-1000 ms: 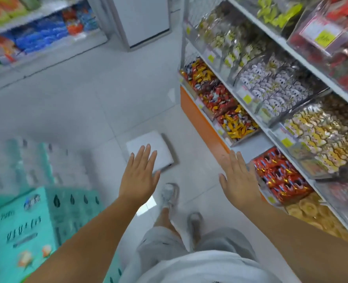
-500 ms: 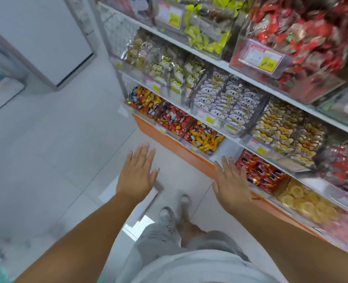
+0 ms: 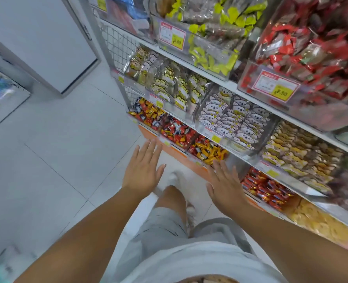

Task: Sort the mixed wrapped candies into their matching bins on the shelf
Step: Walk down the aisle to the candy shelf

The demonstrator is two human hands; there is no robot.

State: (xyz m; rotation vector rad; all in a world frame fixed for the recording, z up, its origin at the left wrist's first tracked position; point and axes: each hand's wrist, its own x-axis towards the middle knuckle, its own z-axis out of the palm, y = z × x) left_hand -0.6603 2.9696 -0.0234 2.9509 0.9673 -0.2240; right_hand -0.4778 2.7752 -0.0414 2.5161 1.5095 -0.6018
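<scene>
My left hand [image 3: 143, 170] and my right hand [image 3: 224, 184] hover flat with straight fingers, palms down, holding nothing, in front of a candy shelf [image 3: 226, 83]. Clear bins of wrapped candies fill the shelf. On the lowest row sit a mixed red and yellow bin [image 3: 148, 114], a red bin [image 3: 177, 131] and a yellow bin [image 3: 208, 152] just beyond my fingertips. A red-wrapped bin [image 3: 267, 189] lies right of my right hand. Above are white animal-print packs [image 3: 234, 121] and yellow-green wrapped candies [image 3: 211, 23].
The white tiled floor [image 3: 56, 150] stretches left of the shelf. A grey cabinet [image 3: 46, 37] stands at the back left. My legs and white shoes [image 3: 175, 178] are below my hands. The orange shelf base [image 3: 191, 163] runs along the floor.
The view has swung right and closer to the shelf; the teal boxes at left are gone from sight. Both hands stay flat and empty, now nearer the lowest bins.
</scene>
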